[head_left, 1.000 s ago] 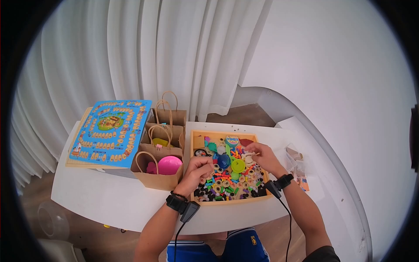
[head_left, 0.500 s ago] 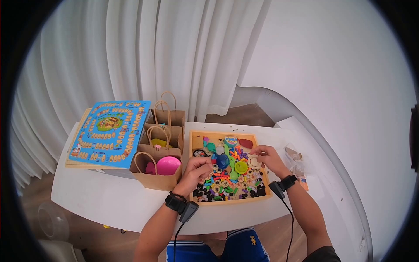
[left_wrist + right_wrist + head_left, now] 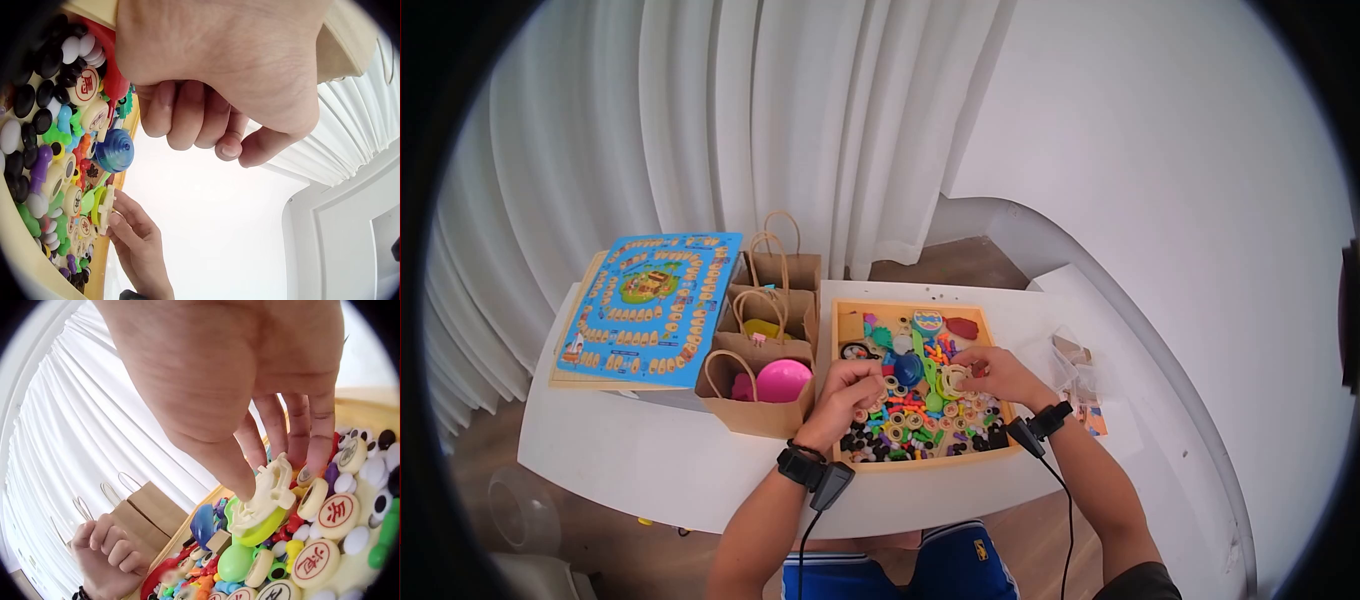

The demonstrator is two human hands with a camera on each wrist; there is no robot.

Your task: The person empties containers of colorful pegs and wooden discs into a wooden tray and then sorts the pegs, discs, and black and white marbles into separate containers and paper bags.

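Observation:
Over the wooden tray (image 3: 925, 465) of small toys and game discs, my right hand (image 3: 1008, 380) pinches a cream plastic piece (image 3: 265, 497) between thumb and fingers. The piece lies against a yellow-green cup (image 3: 269, 530), beside a light green rounded piece (image 3: 236, 562). My left hand (image 3: 845, 400) hovers at the tray's left side, its fingers curled in toward the palm in the left wrist view (image 3: 219, 81); nothing shows in its grip. A blue ridged piece (image 3: 115, 150) stands among the toys between the hands.
Brown paper bags (image 3: 755, 415) stand left of the tray, the front one holding a pink bowl (image 3: 784, 381). Further left lies a blue game board (image 3: 650, 310). Clear plastic packaging (image 3: 1075, 370) is at the right, and a white curtain (image 3: 700, 120) hangs behind.
My right hand has moved left and down from the tray's right side onto the cream piece, which now sits over the yellow-green cup. The left hand has barely moved.

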